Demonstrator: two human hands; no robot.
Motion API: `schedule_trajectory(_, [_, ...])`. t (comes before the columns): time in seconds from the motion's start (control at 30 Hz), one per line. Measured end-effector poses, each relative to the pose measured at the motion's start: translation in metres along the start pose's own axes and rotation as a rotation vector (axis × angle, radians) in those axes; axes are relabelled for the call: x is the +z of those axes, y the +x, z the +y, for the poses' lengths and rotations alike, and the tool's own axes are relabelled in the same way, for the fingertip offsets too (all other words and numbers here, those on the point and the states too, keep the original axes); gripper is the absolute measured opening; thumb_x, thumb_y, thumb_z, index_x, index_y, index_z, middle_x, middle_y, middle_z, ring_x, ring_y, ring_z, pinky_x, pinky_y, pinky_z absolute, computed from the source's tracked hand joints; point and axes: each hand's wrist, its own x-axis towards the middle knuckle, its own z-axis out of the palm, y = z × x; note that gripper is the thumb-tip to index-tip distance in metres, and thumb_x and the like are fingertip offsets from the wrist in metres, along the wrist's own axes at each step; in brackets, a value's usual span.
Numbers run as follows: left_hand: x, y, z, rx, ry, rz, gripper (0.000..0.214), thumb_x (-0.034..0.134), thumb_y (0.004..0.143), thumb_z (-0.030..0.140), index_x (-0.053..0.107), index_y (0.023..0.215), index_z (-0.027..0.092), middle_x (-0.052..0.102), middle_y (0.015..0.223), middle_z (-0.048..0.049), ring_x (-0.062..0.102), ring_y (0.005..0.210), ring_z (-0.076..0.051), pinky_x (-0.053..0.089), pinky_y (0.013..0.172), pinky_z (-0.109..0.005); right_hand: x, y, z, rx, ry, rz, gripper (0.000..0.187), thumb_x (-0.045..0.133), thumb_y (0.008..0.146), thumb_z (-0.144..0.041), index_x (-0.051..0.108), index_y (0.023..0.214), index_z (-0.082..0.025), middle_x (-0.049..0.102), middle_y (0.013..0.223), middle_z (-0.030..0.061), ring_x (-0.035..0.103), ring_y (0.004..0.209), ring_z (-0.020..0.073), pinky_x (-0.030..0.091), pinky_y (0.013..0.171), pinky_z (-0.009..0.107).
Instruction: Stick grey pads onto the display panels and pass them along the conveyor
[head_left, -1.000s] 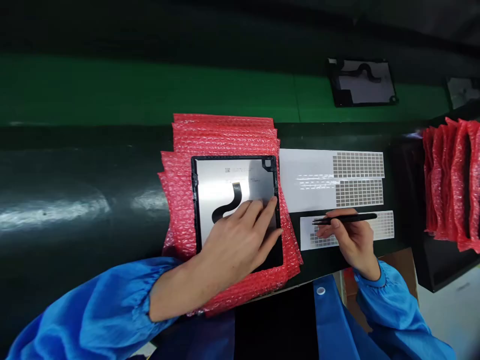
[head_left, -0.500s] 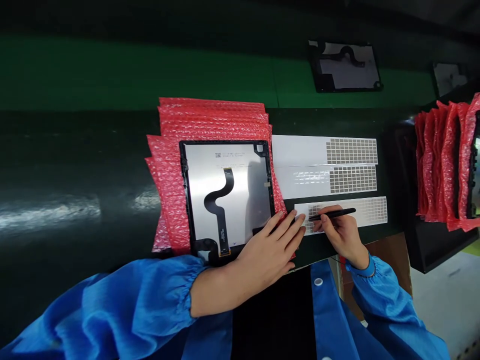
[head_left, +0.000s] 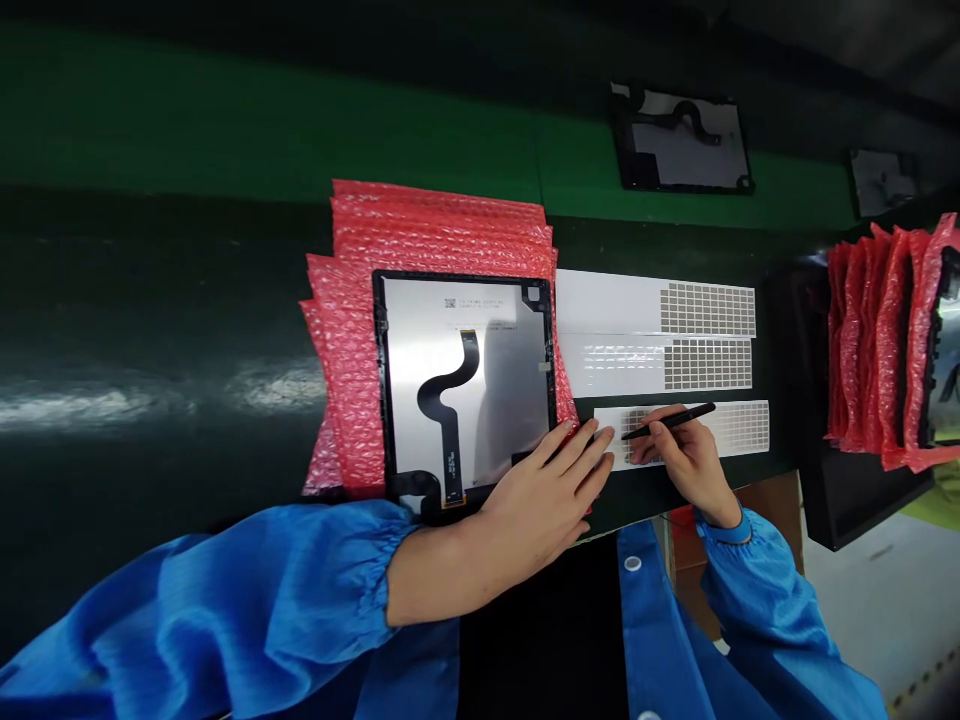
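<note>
Tweezers (head_left: 671,421) are gripped in the person's right hand (head_left: 691,455), over the nearest label sheet (head_left: 742,428). The left hand (head_left: 536,500) is flat, fingers straight, fingertips at left end of this sheet. I see the screen (head_left: 412,315) resting on red bubble bags (head_left: 349,400).

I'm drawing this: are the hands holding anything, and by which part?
The right hand holds a slim black tool around its middle; the left hand lies spread, gripping nothing.

The table (head_left: 165,320) is dark green. Red bags (head_left: 442,225) lie on it in a pile, white sheets (head_left: 607,300) to their right.
</note>
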Motion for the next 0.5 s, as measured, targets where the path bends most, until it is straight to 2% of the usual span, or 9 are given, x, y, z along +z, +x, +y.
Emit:
schedule_trajectory(0.2, [-0.0009, 0.0007, -0.0003, -0.002, 0.031, 0.028, 0.075, 0.065, 0.095, 0.057, 0.057, 0.154, 0.013, 0.039, 0.172, -0.0168, 0.038, 0.157, -0.036, 0.028, 0.128, -0.05, -0.003, -0.0011, 0.0028, -0.004, -0.062, -0.031, 0.024, 0.064, 0.107, -0.046, 0.067, 0.109, -0.022, 0.077, 0.075, 0.0015, 0.077, 0.068, 0.0184, 0.065, 0.069, 0.03])
schedule_trajectory(0.5, [0.0026, 0.0009, -0.0003, 0.001, 0.029, 0.026, 0.074, 0.067, 0.094, 0.056, 0.058, 0.153, 0.013, 0.041, 0.171, -0.0168, 0.038, 0.157, -0.037, 0.029, 0.127, -0.052, 0.0008, 0.0047, -0.0032, 0.02, 0.048, 0.001, 0.031, 0.067, 0.103, -0.054, 0.065, 0.102, -0.023, 0.077, 0.074, 0.0016, 0.076, 0.06, 0.0194, 0.064, 0.058, 0.031])
